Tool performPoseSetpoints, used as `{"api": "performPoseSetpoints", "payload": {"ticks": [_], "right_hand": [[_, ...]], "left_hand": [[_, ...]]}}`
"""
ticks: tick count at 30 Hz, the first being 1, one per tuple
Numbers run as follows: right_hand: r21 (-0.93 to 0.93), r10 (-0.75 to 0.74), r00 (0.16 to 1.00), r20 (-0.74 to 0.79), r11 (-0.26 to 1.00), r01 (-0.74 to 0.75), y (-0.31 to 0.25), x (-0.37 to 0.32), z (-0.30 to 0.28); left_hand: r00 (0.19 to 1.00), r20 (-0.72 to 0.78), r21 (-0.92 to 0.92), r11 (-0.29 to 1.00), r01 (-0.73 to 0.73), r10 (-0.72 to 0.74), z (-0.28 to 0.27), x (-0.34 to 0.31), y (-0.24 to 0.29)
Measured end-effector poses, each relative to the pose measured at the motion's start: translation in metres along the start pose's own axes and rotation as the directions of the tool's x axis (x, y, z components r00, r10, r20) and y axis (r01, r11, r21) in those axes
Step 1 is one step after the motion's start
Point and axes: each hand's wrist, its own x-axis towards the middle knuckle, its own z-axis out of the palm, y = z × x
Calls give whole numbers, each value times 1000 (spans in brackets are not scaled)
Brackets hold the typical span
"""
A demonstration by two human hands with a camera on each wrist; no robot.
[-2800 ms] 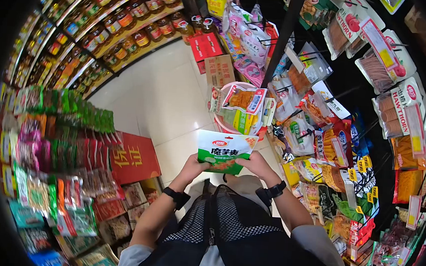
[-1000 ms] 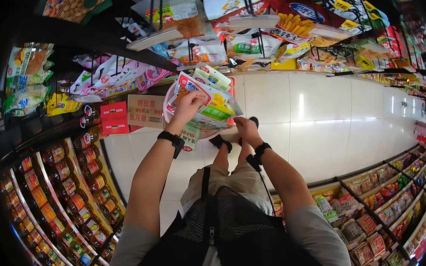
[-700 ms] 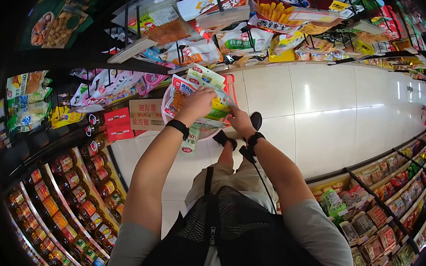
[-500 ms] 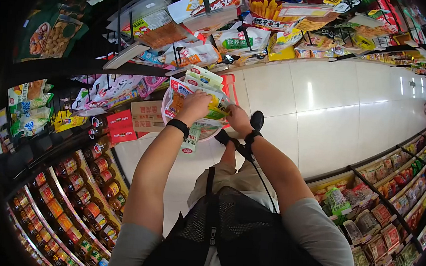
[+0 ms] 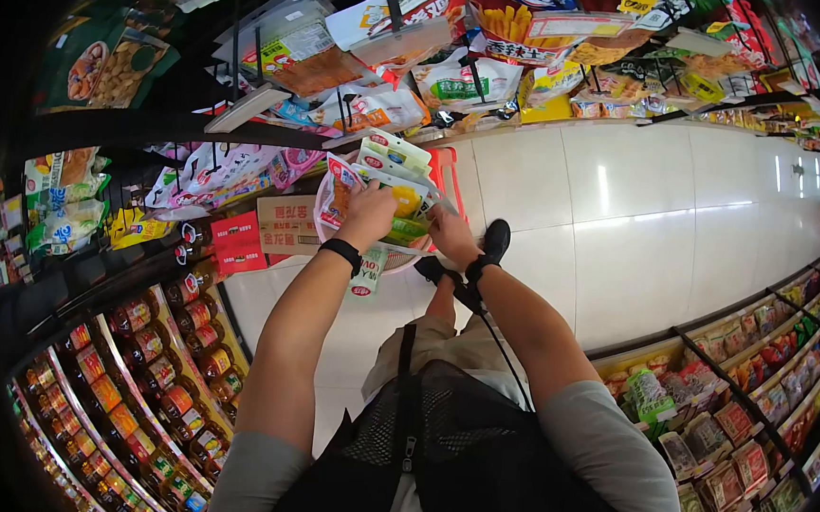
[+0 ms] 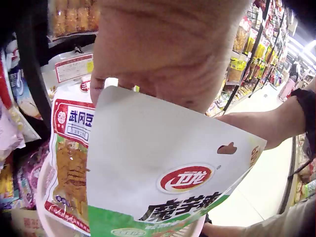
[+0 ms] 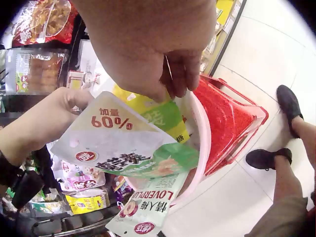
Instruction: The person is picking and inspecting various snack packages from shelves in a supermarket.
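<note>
A white-and-green snack bag point(image 6: 148, 148) with a red oval logo leans at the near side of a pink basket point(image 7: 204, 131). My left hand point(image 5: 370, 217) reaches down among the bags; in the right wrist view its fingertips are hidden behind the white-and-green bag, so I cannot tell whether it grips one. Across from it my right hand point(image 5: 451, 235) pinches a snack bag's thin edge between thumb and fingers. Below those fingers shows a yellow-and-green bag point(image 7: 165, 118). A red-and-white bag of brown food point(image 6: 71, 168) stands at the basket's left side. A pale "LOVERPLUM" bag point(image 7: 150, 200) sticks out over the rim.
The basket's red handle or frame point(image 7: 229, 123) spreads to its right. Racks of hanging snack bags point(image 5: 469, 84) rise behind it. A cardboard box point(image 5: 288, 226) and a red box point(image 5: 237, 244) stand left. Bottle shelves point(image 5: 155, 371) fill the lower left; pale tiled floor point(image 5: 643, 187) extends right.
Earlier both hands held the white-and-green bag before the body. The person has turned, and that bag is now at the basket. Lately the hands shift only slightly, the left a little downward.
</note>
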Motion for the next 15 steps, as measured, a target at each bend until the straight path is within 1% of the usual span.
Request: {"api": "performPoseSetpoints", "payload": {"ticks": [3, 6, 8, 9, 11, 12, 15], "right_hand": [[-28, -190, 981, 49, 981, 191, 14, 1, 11], [-24, -186, 973, 139, 981, 191, 11, 0, 10], [27, -192, 970, 149, 981, 190, 7, -2, 11], [50, -197, 968, 157, 980, 191, 4, -3, 11], [186, -171, 966, 193, 973, 135, -2, -5, 9], [251, -159, 964, 215, 962, 103, -7, -7, 7], [292, -101, 958, 268, 956, 19, -20, -13, 5]], "left_hand": [[999, 47, 8, 1000, 10, -10, -1, -6, -4], [995, 102, -3, 1000, 20, -19, -9, -12, -7], [992, 121, -38, 998, 41, -36, -13, -20, -10], [995, 94, -65, 997, 29, -23, -13, -27, -13], [999, 36, -116, 993, 5, 0, -13, -40, -21], [999, 34, -122, 993, 0, 5, -19, -46, -23], [1000, 16, -160, 987, -7, 10, -32, -60, -29]]}}
